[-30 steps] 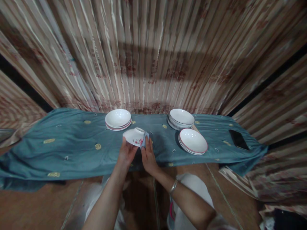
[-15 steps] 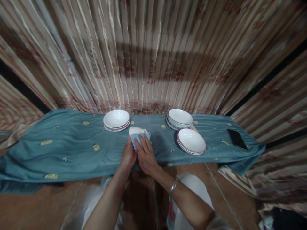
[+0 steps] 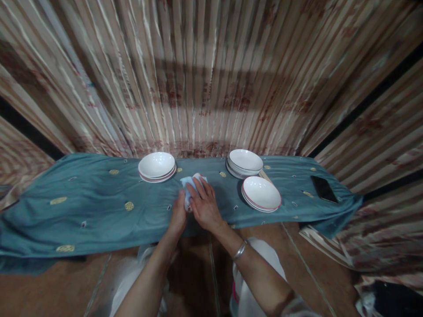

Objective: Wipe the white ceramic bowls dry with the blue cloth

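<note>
Over the front middle of the table, my left hand (image 3: 179, 212) grips the side of a small white dish (image 3: 188, 205) with reddish marks. Most of the dish is hidden by fingers and cloth, so its exact shape cannot be made out. A light blue cloth (image 3: 187, 181) is bunched over the dish. My right hand (image 3: 206, 208) presses the cloth onto it, fingers bent over the top. Both hands are close together, thumbs near each other. To their left stands a stack of white bowls (image 3: 157, 164); to their right is a stack of red-rimmed white bowls (image 3: 261, 193).
Another stack of white, dark-rimmed bowls (image 3: 245, 160) stands at the back right, with a light wooden strip (image 3: 265, 176) beside it. A black phone (image 3: 324, 188) lies at the right end. A teal patterned cloth (image 3: 99, 202) covers the table, and a striped curtain (image 3: 205, 79) hangs behind.
The dish and cloth have turned in my hands; reddish marks now show near my left thumb. My right hand has shifted over the top. The view has moved slightly; the stacks stay put.
</note>
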The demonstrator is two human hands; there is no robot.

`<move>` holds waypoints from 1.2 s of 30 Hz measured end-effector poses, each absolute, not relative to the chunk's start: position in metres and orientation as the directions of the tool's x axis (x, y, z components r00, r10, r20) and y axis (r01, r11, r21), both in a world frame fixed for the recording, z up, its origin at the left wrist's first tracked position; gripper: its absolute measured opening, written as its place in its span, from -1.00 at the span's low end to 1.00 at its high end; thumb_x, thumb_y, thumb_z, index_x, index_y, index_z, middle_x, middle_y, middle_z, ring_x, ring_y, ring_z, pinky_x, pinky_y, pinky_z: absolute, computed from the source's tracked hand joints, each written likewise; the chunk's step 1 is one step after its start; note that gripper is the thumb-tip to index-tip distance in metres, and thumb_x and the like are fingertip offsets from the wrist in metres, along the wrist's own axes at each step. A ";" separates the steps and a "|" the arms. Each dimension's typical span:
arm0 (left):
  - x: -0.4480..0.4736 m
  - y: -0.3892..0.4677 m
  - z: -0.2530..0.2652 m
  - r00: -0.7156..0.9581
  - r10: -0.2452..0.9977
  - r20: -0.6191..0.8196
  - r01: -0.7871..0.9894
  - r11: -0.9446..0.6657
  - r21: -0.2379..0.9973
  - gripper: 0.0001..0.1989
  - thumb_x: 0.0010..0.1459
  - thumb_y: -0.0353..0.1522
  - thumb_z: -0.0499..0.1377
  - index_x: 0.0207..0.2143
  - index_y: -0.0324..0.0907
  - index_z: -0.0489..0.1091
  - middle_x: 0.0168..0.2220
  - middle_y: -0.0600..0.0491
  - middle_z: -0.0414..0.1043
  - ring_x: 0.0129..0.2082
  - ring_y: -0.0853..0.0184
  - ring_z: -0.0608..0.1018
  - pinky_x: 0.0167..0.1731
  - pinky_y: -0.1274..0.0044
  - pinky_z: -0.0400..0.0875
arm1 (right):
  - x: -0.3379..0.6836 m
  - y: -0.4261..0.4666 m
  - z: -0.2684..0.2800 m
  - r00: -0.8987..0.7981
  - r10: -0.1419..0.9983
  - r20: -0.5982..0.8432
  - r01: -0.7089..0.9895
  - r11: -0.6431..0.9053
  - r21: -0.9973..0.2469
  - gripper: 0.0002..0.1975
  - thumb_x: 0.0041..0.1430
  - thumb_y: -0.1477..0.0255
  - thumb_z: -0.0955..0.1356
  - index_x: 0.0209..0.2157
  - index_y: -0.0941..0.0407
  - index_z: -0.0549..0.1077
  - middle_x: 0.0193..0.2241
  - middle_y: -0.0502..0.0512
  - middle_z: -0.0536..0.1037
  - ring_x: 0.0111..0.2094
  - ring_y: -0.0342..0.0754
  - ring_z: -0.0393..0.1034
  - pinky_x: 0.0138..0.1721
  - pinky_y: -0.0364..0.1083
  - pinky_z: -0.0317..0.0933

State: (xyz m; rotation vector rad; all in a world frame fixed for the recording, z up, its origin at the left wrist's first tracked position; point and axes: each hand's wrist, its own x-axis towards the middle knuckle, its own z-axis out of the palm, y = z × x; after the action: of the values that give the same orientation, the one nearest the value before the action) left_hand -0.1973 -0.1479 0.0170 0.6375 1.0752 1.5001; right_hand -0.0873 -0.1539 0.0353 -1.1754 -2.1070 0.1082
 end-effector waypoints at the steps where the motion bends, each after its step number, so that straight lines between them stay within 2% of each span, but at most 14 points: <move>1: -0.198 -0.149 0.018 -0.227 0.963 -0.145 -0.413 0.040 0.910 -0.50 0.02 -0.02 0.19 -0.19 -0.24 0.53 -0.35 -0.05 0.58 -0.27 0.17 0.56 -0.30 0.46 0.41 | -0.086 -0.152 0.036 -0.325 0.772 0.547 0.706 0.582 -0.403 -0.52 0.32 0.39 0.15 0.25 0.07 0.19 0.29 0.16 0.14 0.35 0.09 -0.19 0.28 0.19 -0.13; 4: -0.198 -0.150 0.019 -0.202 0.974 -0.098 -0.275 0.040 0.961 -0.47 -0.02 0.04 0.18 -0.34 -0.26 0.55 -0.47 -0.02 0.55 -0.46 0.26 0.50 -0.42 0.48 0.36 | -0.083 -0.146 0.037 -0.278 0.779 0.563 0.678 0.574 -0.459 -0.53 0.34 0.37 0.11 0.25 0.06 0.18 0.29 0.14 0.15 0.33 0.04 -0.13 0.28 0.16 -0.10; 6: -0.197 -0.150 0.019 -0.193 0.977 -0.095 -0.267 0.041 0.963 -0.49 -0.07 0.04 0.21 -0.41 -0.26 0.55 -0.52 0.00 0.53 -0.51 0.29 0.48 -0.45 0.49 0.34 | -0.081 -0.142 0.037 -0.232 0.785 0.574 0.648 0.565 -0.511 -0.53 0.35 0.36 0.09 0.24 0.06 0.19 0.27 0.14 0.17 0.31 0.02 -0.06 0.28 0.13 -0.08; 11: -0.193 -0.150 0.022 -0.164 0.979 -0.119 -0.309 0.064 0.949 -0.51 -0.14 0.00 0.27 -0.41 -0.27 0.55 -0.52 -0.01 0.53 -0.52 0.28 0.50 -0.45 0.49 0.35 | -0.075 -0.129 0.034 -0.110 0.828 0.549 0.541 0.513 -0.666 -0.54 0.34 0.33 0.07 0.19 0.10 0.28 0.21 0.15 0.29 0.26 0.00 0.08 0.28 0.08 -0.04; 16: -0.193 -0.151 0.023 -0.158 0.978 -0.135 -0.310 0.081 0.947 -0.51 -0.15 0.02 0.27 -0.44 -0.26 0.55 -0.56 0.00 0.52 -0.52 0.26 0.50 -0.49 0.50 0.33 | -0.070 -0.115 0.026 0.007 0.890 0.455 0.381 0.418 -0.824 -0.55 0.31 0.26 0.11 0.10 0.09 0.38 0.15 0.12 0.38 0.20 -0.04 0.20 0.26 0.00 0.01; 21: -0.197 -0.149 0.015 -0.181 0.977 -0.116 -0.283 0.061 0.957 -0.50 -0.13 0.04 0.25 -0.50 -0.26 0.53 -0.59 0.00 0.50 -0.55 0.30 0.48 -0.50 0.51 0.32 | -0.064 -0.101 0.013 0.091 0.937 0.339 0.231 0.311 -0.922 -0.56 0.25 0.20 0.17 0.02 0.09 0.45 0.07 0.11 0.48 0.11 -0.02 0.32 0.20 0.00 0.10; 26: -0.199 -0.148 0.015 -0.200 0.971 -0.135 -0.398 0.046 0.916 -0.48 -0.11 0.02 0.28 -0.40 -0.30 0.54 -0.51 -0.03 0.55 -0.39 0.21 0.57 -0.36 0.48 0.43 | -0.064 -0.092 0.003 0.108 0.977 0.182 0.089 0.173 -0.981 -0.58 0.24 0.21 0.18 -0.06 0.11 0.50 -0.01 0.12 0.54 0.05 0.02 0.38 0.16 0.07 0.16; 30: -0.201 -0.143 0.017 -0.253 0.942 -0.220 -0.593 0.029 0.805 -0.60 0.03 -0.13 0.26 -0.26 -0.32 0.51 -0.37 -0.07 0.59 -0.21 0.18 0.60 -0.16 0.45 0.47 | -0.073 -0.094 -0.004 0.122 0.984 0.131 -0.004 0.132 -0.991 -0.58 0.27 0.22 0.15 -0.11 0.09 0.52 -0.03 0.11 0.55 0.06 0.01 0.39 0.16 0.06 0.17; 33: -0.203 -0.139 0.017 -0.265 0.905 -0.334 -0.722 0.043 0.690 -0.68 0.19 -0.25 0.13 -0.13 -0.30 0.48 -0.25 -0.08 0.60 -0.12 0.21 0.59 -0.05 0.44 0.45 | -0.083 -0.100 -0.011 0.119 0.985 0.124 0.037 0.120 -0.992 -0.56 0.28 0.21 0.14 -0.06 0.11 0.50 0.01 0.13 0.53 0.08 0.00 0.37 0.17 0.07 0.17; 36: -0.206 -0.137 0.016 -0.218 0.904 -0.368 -0.795 0.054 0.604 -0.63 0.28 -0.29 0.01 -0.01 -0.31 0.42 -0.14 -0.13 0.57 -0.03 0.20 0.55 0.03 0.40 0.41 | -0.091 -0.110 -0.017 0.125 0.983 0.136 0.116 0.121 -0.986 -0.53 0.28 0.18 0.14 0.04 0.13 0.42 0.10 0.16 0.44 0.16 0.01 0.28 0.23 0.08 0.08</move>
State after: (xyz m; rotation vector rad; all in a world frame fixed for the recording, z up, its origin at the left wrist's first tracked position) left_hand -0.2063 -0.1368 0.0163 0.1665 0.8635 1.5715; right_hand -0.0910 -0.1100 -0.0172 -1.2505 -1.2463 0.9634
